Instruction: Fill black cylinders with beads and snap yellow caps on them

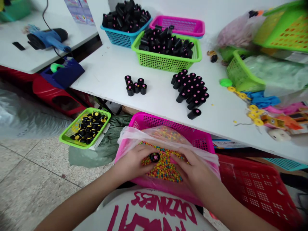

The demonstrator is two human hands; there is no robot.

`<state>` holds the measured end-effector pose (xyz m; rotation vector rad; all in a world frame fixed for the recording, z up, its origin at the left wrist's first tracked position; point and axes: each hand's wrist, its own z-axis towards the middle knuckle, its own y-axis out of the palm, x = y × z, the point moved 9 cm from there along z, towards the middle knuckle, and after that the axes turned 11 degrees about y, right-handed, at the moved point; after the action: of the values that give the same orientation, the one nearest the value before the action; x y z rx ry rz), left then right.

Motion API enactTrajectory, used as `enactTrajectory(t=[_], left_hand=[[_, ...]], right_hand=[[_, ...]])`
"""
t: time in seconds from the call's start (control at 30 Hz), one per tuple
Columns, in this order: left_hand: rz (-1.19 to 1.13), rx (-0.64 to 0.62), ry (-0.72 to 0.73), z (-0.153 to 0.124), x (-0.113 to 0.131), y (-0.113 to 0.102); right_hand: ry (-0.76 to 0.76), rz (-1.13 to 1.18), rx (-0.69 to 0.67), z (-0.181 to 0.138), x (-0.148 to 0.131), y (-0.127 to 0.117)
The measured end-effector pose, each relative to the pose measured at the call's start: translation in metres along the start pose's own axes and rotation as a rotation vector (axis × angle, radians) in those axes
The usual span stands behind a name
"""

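The left grip (135, 161) is clamped on a black tube (154, 157), best kept steady and low over the beads (165, 168) so strays drop back into the bag (128, 135). The right grip (193, 165) meets the beads beside something pink (172, 158); whether it pinches that is unclear. Beyond, more tubes (191, 90) stand on the table (101, 70).

The left hand (134, 162) holds a black cup (154, 157) over coloured beads (166, 171) inside the pink basket (141, 119); the right hand (194, 166) reaches among the beads there. Left of the pink basket, a green tray (68, 129) holds black and yellow pieces (88, 130). Beyond it, two groups of black cups sit on a white table (106, 73). Right of it lies a red crate (255, 186).
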<state>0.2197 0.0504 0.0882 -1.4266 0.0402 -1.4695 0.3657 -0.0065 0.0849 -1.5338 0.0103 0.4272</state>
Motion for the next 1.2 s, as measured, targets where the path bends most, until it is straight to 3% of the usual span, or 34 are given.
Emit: enactTrajectory(t=[0.13, 0.23, 0.33, 0.43, 0.53, 0.63, 0.7, 0.77, 0.83, 0.9, 1.07, 1.2], left_hand=[[0.248, 0.284, -0.064, 0.017, -0.024, -0.081], [0.403, 0.475, -0.244, 0.029, -0.064, -0.141], [0.389, 0.559, -0.398, 0.042, -0.109, -0.172], [0.316, 0.568, -0.452, 0.053, -0.139, -0.179], [0.33, 0.6, -0.395, 0.062, -0.137, -0.175], [0.531, 0.659, -0.182, 0.078, -0.091, -0.156], [0.542, 0.507, 0.045, 0.105, -0.05, -0.117], [0.374, 0.19, 0.239, 0.135, -0.016, -0.059], [0.279, 0.061, 0.262, 0.158, 0.003, -0.019], [0.265, 0.062, 0.2, 0.179, 0.007, 0.005], [0.227, 0.127, 0.112, 0.209, -0.007, 0.027], [0.189, 0.075, 0.149, 0.201, 0.002, 0.017]], right_hand=[[0.257, -0.055, -0.352, -0.02, 0.05, 0.06], [0.317, -0.065, -0.441, -0.026, 0.056, 0.078], [0.379, -0.066, -0.537, -0.019, 0.045, 0.086], [0.389, -0.013, -0.583, -0.004, 0.024, 0.09], [0.354, 0.071, -0.571, 0.007, 0.009, 0.092], [0.332, 0.149, -0.566, 0.01, 0.007, 0.094], [0.314, 0.196, -0.564, 0.01, 0.009, 0.094], [0.292, 0.239, -0.57, 0.01, 0.011, 0.091], [0.269, 0.278, -0.585, 0.01, 0.011, 0.088], [0.252, 0.311, -0.594, 0.01, 0.009, 0.085], [0.244, 0.38, -0.573, 0.013, 0.007, 0.076], [0.261, 0.438, -0.565, 0.013, 0.01, 0.067]])
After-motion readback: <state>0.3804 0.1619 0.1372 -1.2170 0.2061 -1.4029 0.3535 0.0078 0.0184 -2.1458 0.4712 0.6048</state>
